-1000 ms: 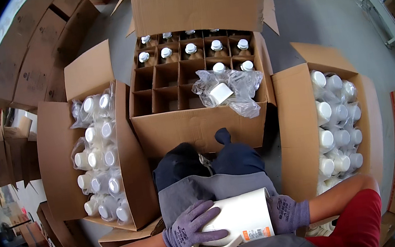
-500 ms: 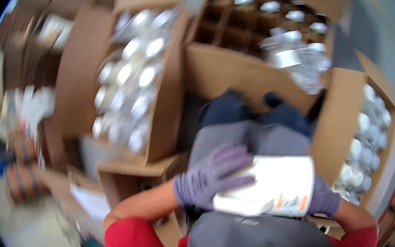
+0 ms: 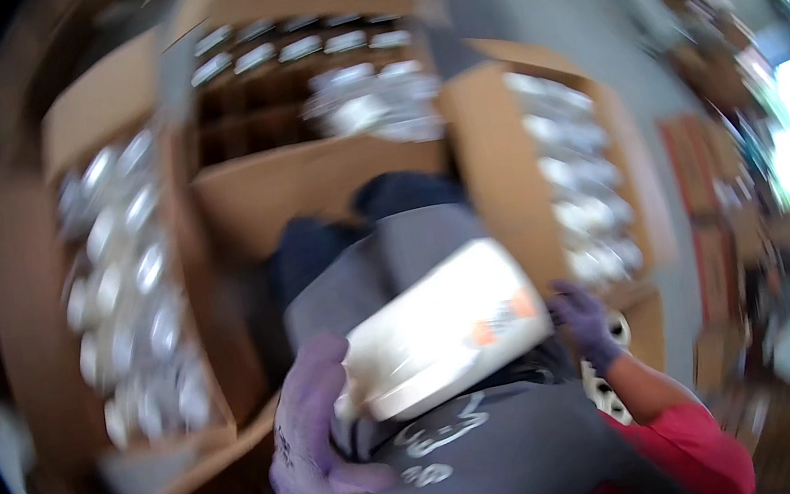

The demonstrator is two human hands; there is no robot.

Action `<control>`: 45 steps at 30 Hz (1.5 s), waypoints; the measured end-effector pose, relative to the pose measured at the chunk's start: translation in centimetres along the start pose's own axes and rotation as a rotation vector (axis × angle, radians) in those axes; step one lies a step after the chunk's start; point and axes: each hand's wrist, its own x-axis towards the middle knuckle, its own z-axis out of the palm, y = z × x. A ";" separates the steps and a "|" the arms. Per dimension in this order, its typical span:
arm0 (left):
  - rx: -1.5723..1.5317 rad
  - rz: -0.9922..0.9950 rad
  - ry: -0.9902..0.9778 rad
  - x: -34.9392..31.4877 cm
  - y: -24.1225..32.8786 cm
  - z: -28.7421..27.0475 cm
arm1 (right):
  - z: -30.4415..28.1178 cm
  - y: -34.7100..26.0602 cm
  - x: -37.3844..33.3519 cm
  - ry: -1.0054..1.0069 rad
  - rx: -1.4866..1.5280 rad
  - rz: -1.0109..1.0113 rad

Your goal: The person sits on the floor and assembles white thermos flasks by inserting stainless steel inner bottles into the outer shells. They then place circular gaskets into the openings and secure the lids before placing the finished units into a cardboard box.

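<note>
Across my lap lies a white, block-shaped package (image 3: 437,327) with orange print near its right end. My left hand (image 3: 312,430), in a purple-grey work glove, is at the package's left end, with the thumb spread away from the fingers. It holds nothing that I can see. My right hand (image 3: 588,326), gloved alike, is off the package's right end with its fingers apart. Beneath it stands a carton (image 3: 648,338) with white round items inside. A grey apron (image 3: 467,469) covers my front and thighs. Motion blurs the finer detail.
A divided carton (image 3: 325,181) ahead holds rows of capped containers and several clear bottles (image 3: 375,103). Cartons of clear, lidded jars stand at left (image 3: 133,284) and right (image 3: 581,170). An open carton (image 3: 236,482) is at the lower left. Stacked cartons (image 3: 702,204) stand farther right.
The view has swung rightward. My left hand has come off the top of the package to its left end. My right hand has left its right side and moved outward.
</note>
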 end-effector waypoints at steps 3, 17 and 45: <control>0.301 0.221 -0.595 7.3 1.9 3.5 | -3.0 9.4 -5.4 0.249 -0.017 0.135; 0.386 0.024 -0.924 12.3 4.7 14.7 | -13.4 32.8 -7.1 0.602 -0.588 0.767; 0.281 0.259 -0.871 21.5 15.2 34.1 | -25.2 2.0 -4.1 0.163 -0.835 -0.804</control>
